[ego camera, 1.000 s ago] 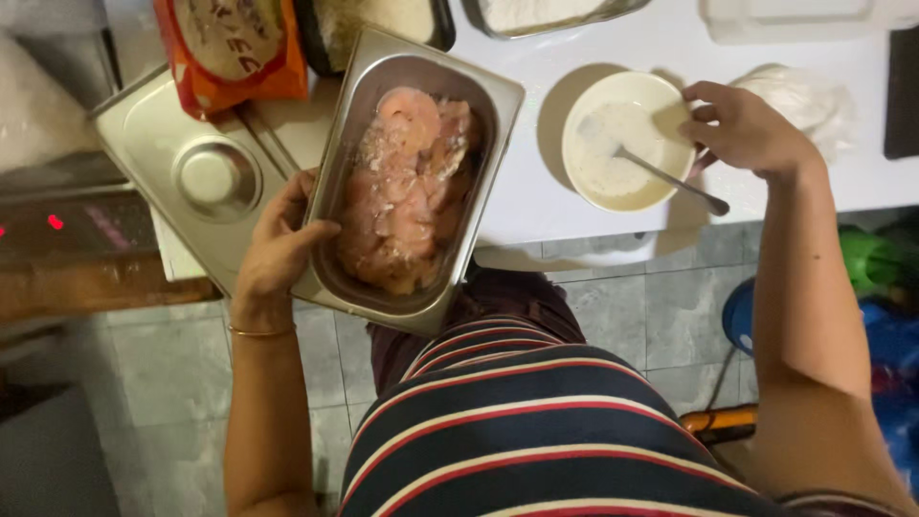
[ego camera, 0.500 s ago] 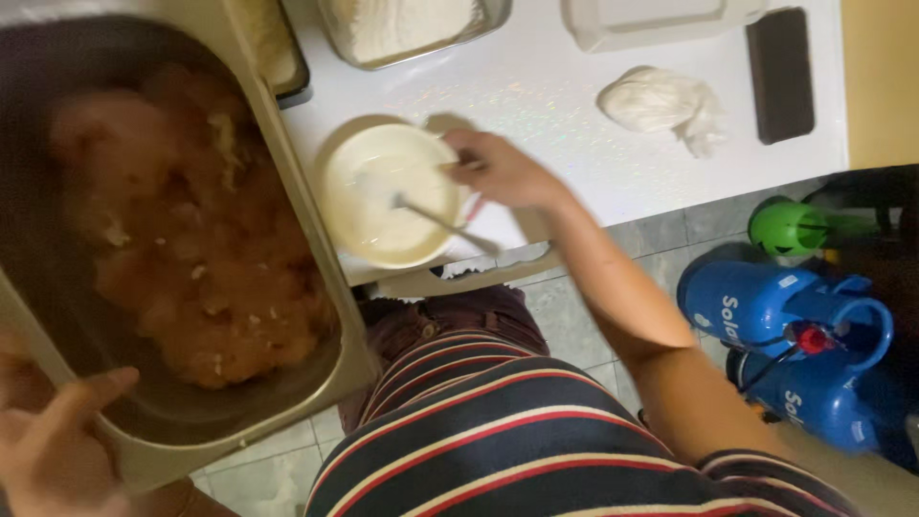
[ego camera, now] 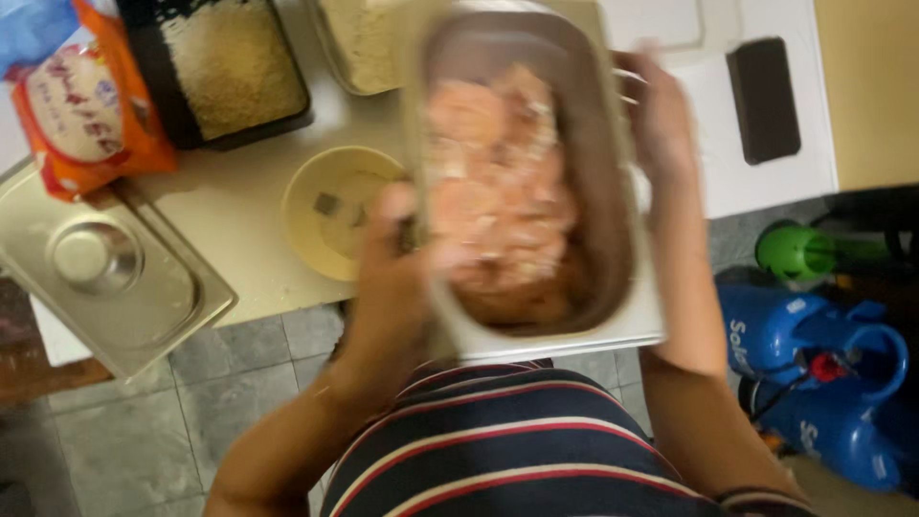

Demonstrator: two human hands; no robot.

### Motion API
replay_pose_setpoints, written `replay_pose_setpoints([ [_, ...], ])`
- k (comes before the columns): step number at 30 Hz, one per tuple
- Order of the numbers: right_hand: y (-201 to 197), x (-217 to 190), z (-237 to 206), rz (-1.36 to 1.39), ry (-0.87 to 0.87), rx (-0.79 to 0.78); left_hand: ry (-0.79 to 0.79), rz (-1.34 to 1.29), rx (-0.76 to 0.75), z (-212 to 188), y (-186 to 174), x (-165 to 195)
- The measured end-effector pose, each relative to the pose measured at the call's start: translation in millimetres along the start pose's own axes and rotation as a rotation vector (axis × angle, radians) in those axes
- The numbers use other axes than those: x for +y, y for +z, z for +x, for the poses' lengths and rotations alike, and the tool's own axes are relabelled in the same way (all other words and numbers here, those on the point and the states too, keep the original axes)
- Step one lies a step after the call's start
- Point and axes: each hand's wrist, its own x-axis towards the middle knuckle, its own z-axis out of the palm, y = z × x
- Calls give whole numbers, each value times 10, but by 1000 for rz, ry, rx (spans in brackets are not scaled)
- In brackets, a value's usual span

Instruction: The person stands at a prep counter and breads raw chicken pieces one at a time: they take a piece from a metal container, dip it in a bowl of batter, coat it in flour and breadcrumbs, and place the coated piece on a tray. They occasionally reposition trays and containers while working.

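I hold a deep steel pan (ego camera: 613, 239) full of raw pink meat pieces (ego camera: 498, 182) in front of my chest, above the counter edge. My left hand (ego camera: 392, 258) grips the pan's left rim. My right hand (ego camera: 661, 115) grips its right rim near the far end. The pan and both hands are blurred by motion. A pale yellow bowl (ego camera: 330, 206) with a thin layer of liquid sits on the white counter (ego camera: 230, 220), just left of my left hand.
A steel lid (ego camera: 105, 273) lies at the counter's left edge. An orange bag (ego camera: 81, 105), a dark tray of crumbs (ego camera: 230, 62) and a container of flour (ego camera: 359, 38) stand at the back. A dark flat object (ego camera: 763, 98) lies at right. Blue jugs (ego camera: 823, 354) stand on the floor.
The pan has swung from the left to the middle of my view. My right hand left the yellow bowl and took hold of the pan's right rim. The view shifted left.
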Motion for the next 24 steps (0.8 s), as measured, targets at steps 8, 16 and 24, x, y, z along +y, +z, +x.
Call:
replay_pose_setpoints([
  [8, -140, -23, -477, -117, -11, -278, 487, 445, 135, 318, 347, -998],
  [16, -294, 532, 46, -122, -159, -45, 355, 513, -189, 382, -3, -1116],
  [24, -86, 209, 125, -204, -332, -178, 311, 561, -235, 308, -504, -435],
])
